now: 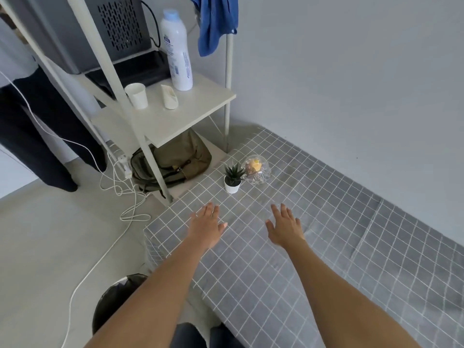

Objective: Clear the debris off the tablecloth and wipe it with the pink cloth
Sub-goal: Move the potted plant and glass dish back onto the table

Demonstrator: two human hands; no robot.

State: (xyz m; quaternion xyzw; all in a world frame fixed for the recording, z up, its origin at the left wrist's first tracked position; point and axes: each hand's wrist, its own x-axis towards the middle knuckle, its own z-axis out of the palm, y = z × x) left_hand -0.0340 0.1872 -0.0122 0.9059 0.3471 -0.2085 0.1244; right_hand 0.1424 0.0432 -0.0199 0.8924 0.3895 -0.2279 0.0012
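Observation:
A grey tablecloth [313, 247] with a white grid covers the table in front of me. My left hand [207, 226] hovers flat over its near-left part, fingers spread, holding nothing. My right hand [285, 226] is stretched out beside it, also flat and holding nothing. Beyond the hands stand a small potted plant [233, 177] in a white pot and a clear glass globe [256, 170] with something yellow inside. I see no pink cloth and no debris in this view.
A white shelf [175, 116] at the left carries a paper cup [136, 95], a lying cup [169, 96] and a white bottle [177, 50]. A blue cloth [214, 23] hangs above. Under it lie an olive backpack [173, 162] and white cables [120, 187]. A black-lined bin [118, 297] stands by the table. A person's dark legs [37, 136] stand at the far left.

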